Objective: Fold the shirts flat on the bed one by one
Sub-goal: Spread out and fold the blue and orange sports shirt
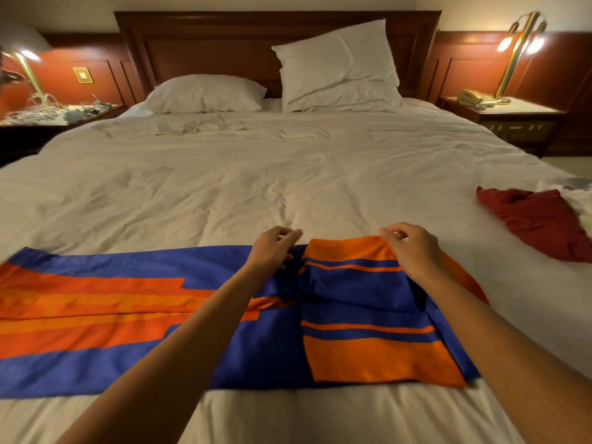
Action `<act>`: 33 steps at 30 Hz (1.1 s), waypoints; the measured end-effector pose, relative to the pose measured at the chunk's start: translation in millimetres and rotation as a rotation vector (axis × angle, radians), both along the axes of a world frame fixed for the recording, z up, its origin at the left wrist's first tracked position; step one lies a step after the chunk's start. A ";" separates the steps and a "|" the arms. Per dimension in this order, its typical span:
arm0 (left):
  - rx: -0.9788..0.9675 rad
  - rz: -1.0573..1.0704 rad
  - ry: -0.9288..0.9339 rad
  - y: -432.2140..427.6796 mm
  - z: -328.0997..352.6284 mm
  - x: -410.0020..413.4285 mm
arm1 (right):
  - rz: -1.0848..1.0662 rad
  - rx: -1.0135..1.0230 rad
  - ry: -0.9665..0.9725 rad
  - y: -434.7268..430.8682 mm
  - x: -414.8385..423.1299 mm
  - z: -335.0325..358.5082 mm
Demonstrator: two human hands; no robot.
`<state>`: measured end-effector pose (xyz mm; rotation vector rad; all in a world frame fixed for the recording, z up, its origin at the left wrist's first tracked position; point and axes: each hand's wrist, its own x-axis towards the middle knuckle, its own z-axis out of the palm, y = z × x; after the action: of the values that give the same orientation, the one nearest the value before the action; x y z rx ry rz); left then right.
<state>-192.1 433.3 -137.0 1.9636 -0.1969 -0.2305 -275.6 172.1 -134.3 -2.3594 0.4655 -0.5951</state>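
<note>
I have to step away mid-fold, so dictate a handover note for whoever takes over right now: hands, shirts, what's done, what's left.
Left hand: fingers curled on the far edge of the blue and orange shirt, near its middle.
Right hand: pinches the far edge of the folded-over right end.
The shirt lies across the near side of the bed.
Done: right end folded in.
Left: the shirt's left end lies flat, not folded. A crumpled red garment and a white garment wait at the right.

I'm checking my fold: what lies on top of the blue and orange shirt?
The shirt's right end, folded over, and the left hand and right hand pinching its far edge. Anything under that flap is hidden.
</note>
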 end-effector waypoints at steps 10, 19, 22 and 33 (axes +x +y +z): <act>0.364 -0.210 -0.208 -22.0 -3.2 3.0 | 0.223 -0.516 0.134 36.1 -19.5 -13.0; 0.721 -0.479 -0.453 -7.6 -34.9 -40.2 | 0.344 -0.525 0.431 49.7 -16.2 -36.8; 0.828 -0.524 -0.392 2.2 -39.8 -38.6 | 0.328 -0.520 0.480 49.4 -15.5 -38.6; 1.025 -0.254 -0.325 180.7 -28.4 -11.8 | 0.117 -0.514 0.584 66.8 -19.8 -18.4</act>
<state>-203.9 614.0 -165.3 2.9950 -0.6372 -0.1885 -295.3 238.9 -152.7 -3.0305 0.4553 0.0628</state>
